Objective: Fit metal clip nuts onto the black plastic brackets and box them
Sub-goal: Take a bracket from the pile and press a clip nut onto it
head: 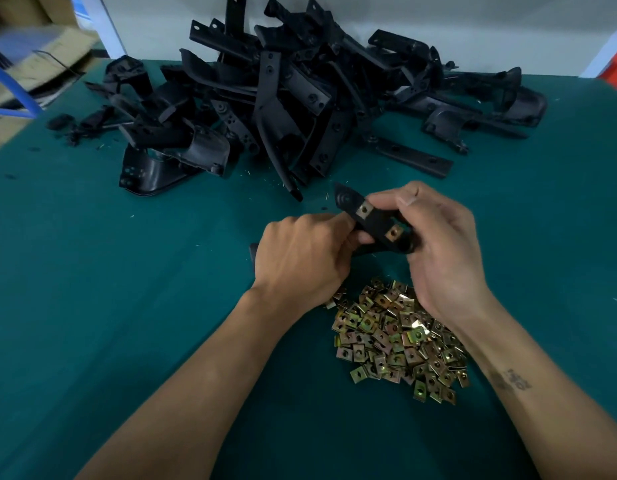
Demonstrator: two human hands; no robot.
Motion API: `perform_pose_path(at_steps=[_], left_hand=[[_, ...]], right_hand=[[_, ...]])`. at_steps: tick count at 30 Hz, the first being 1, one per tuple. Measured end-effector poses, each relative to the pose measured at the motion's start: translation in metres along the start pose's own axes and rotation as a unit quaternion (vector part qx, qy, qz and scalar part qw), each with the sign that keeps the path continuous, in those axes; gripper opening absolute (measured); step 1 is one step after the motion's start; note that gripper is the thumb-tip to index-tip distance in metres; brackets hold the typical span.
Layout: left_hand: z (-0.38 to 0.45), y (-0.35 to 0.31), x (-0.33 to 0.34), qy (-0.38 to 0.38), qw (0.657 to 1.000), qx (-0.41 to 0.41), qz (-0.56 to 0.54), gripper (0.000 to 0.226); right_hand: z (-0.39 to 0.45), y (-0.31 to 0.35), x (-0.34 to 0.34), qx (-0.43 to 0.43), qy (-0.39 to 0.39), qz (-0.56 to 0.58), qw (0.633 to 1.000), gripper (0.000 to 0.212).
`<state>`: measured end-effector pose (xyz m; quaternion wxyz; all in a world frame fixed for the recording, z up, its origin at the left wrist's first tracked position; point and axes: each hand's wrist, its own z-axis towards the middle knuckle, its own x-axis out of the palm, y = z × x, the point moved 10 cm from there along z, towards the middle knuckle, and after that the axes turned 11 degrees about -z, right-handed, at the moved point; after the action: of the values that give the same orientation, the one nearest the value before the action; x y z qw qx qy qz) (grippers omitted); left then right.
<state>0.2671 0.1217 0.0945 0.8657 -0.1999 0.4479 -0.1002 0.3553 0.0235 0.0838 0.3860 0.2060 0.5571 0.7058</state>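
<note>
Evidently early: both hands (369,244) gripped one bracket (376,223), two clip nuts (363,211) fitted; bracket pile (283,98), loose nuts (397,337) remained, nothing boxed.

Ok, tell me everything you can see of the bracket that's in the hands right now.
The bracket is a flat, elongated black piece, plastic by its look, with a rounded embossed end pointing up-left. Two brass-coloured clip nuts sit on its upper face. It is held tilted above the green table, the left hand gripping its lower part, the right hand pinching its right side.
</note>
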Motion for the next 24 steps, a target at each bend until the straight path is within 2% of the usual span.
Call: perform_pose_path(at_steps=[3,7,9,12,16,18,20,22,24], left_hand=[[-0.001,0.008,-0.003,-0.021,0.999,-0.025,-0.003,0.032],[-0.001,0.011,-0.011,-0.047,0.998,-0.04,-0.019,0.043],[-0.004,0.012,-0.019,-0.064,0.997,-0.044,-0.024,0.04],[-0.004,0.001,-0.027,-0.071,0.996,-0.051,-0.032,0.029],[0.006,-0.053,-0.021,-0.021,0.999,-0.01,-0.045,0.013],[0.004,-0.09,-0.013,0.008,0.998,0.017,-0.062,0.008],[-0.005,-0.127,0.001,0.041,0.995,0.029,-0.09,0.02],[-0.02,-0.165,0.025,0.09,0.986,0.034,-0.134,0.016],[-0.04,-0.206,0.054,0.151,0.971,0.046,-0.178,0.017]], right_hand=[[-0.001,-0.002,0.005,0.006,0.008,-0.02,1.0,0.032],[-0.003,0.001,0.006,-0.009,0.029,-0.116,0.993,0.061],[-0.007,0.007,0.008,-0.032,0.037,-0.161,0.986,0.061],[-0.012,0.025,-0.001,-0.069,0.005,-0.187,0.98,0.055],[-0.039,0.066,-0.036,-0.144,-0.086,-0.27,0.948,0.046],[-0.066,0.079,-0.057,-0.153,-0.109,-0.3,0.935,0.044],[-0.096,0.088,-0.081,-0.139,-0.111,-0.312,0.933,0.044],[-0.131,0.094,-0.111,-0.105,-0.118,-0.309,0.938,0.04],[-0.175,0.095,-0.146,-0.052,-0.156,-0.31,0.936,0.036]])
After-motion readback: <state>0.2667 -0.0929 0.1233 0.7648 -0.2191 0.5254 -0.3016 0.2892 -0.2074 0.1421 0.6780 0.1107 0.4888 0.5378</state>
